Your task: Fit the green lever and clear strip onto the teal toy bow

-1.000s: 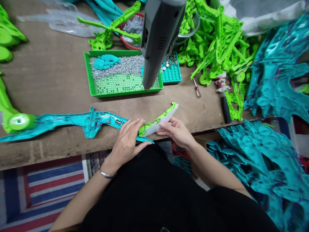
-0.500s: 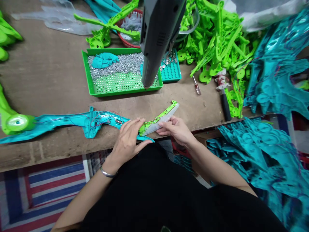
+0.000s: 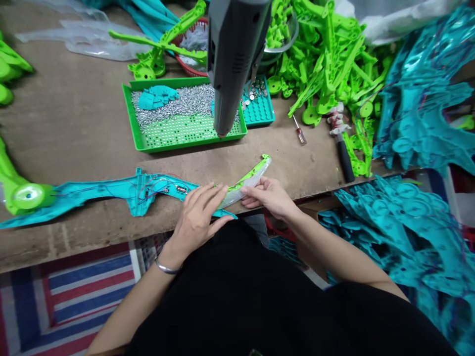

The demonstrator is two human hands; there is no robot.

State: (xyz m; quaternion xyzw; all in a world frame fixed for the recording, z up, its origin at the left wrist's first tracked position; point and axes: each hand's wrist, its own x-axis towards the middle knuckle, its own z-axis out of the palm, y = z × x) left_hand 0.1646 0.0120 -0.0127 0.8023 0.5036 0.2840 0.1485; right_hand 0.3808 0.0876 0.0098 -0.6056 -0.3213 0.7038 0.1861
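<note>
A long turquoise plastic bow-shaped shell half [image 3: 96, 190] lies along the table's near edge, with thin wires and a small spring contact [image 3: 181, 189] inside. My left hand [image 3: 200, 212] rests flat over its right end, fingers stretched and close together, and hides that part. In my right hand [image 3: 269, 198], thumb and fingers pinch the lower edge of a curved translucent plastic piece [image 3: 256, 181]. A narrow bright green plastic strip [image 3: 254, 169] runs along the upper edge of that piece. The left fingertips cover the strip's near end.
A grey power screwdriver [image 3: 237, 64] hangs over a green tray [image 3: 174, 146] of screws. Beside it is a turquoise tray [image 3: 263, 116] of small metal parts. A hand screwdriver [image 3: 300, 133] and black-handled tool [image 3: 345, 160] lie right. Green parts [image 3: 330, 64] and turquoise shells [image 3: 419, 232] are heaped there.
My left fingers have slid a little to the right, covering more of the green strip's near end. The right hand keeps its pinch. The whole view has shifted slightly.
</note>
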